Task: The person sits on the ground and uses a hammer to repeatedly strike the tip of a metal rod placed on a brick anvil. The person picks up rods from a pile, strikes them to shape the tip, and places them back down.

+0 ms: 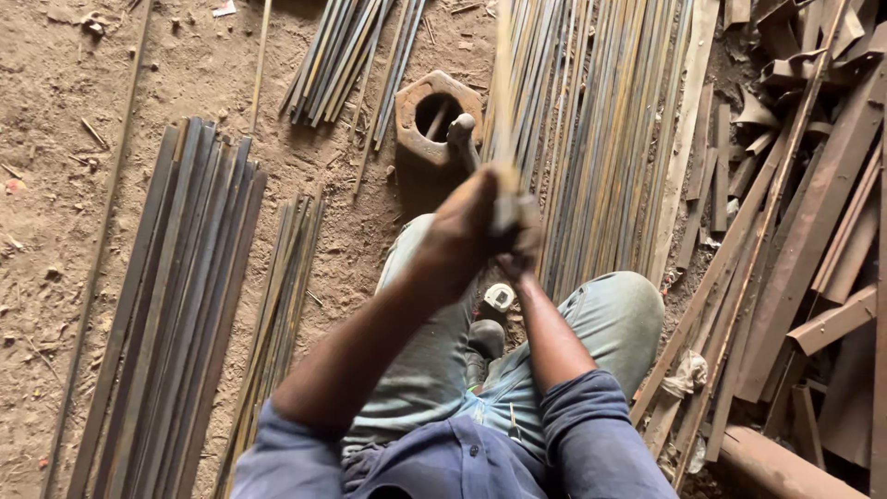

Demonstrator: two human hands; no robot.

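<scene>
I sit on the dirt floor with my knees bent. Both my hands are raised in front of me and close together, blurred by motion. My left hand [467, 226] is wrapped around a thin metal strip [504, 102] that stands up toward the camera. Just right of it, my right hand [525, 248] is closed on the same strip lower down. Beyond the hands a hammer [462, 139] stands beside a rusty hexagonal iron block [436, 115] with a round hole.
Flat metal strips lie in bundles: a wide dark one [176, 305] at left, a narrow one [282, 314] beside my left leg, a big spread [601, 139] ahead right, a short stack [346, 55] at top. Rusty angle irons and scrap [813, 231] pile up at right.
</scene>
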